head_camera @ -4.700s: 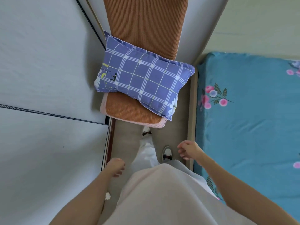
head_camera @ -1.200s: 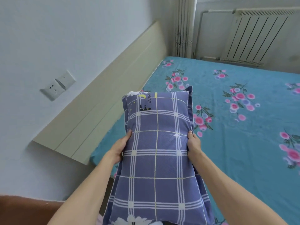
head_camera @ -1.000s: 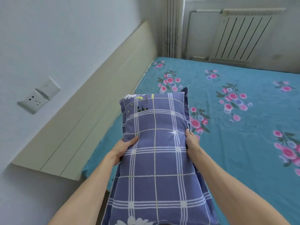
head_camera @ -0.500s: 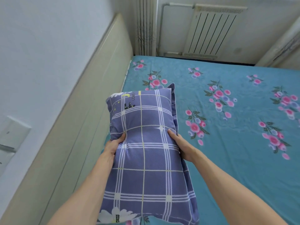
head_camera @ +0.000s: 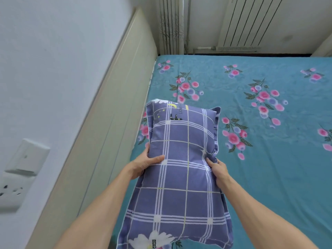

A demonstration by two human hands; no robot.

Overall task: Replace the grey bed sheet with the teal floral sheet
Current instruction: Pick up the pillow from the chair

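Observation:
The teal floral sheet (head_camera: 260, 159) lies spread flat over the mattress and fills the right side of the view. I hold a purple checked pillow (head_camera: 181, 177) lengthwise over the sheet's left edge, close to the headboard. My left hand (head_camera: 145, 164) grips the pillow's left side, thumb on top. My right hand (head_camera: 218, 169) grips its right side. The pillow's far end points toward the window wall. No grey sheet is in view.
A beige headboard (head_camera: 111, 123) runs along the bed's left side against a white wall. A wall socket and switch (head_camera: 19, 173) sit at the lower left. A white radiator (head_camera: 251, 22) and a curtain (head_camera: 170, 24) stand beyond the bed's far end.
Since the earliest frame I have picked the pillow up from the brown seat and turned to the bed. Over the last second the pillow has moved forward along the headboard side.

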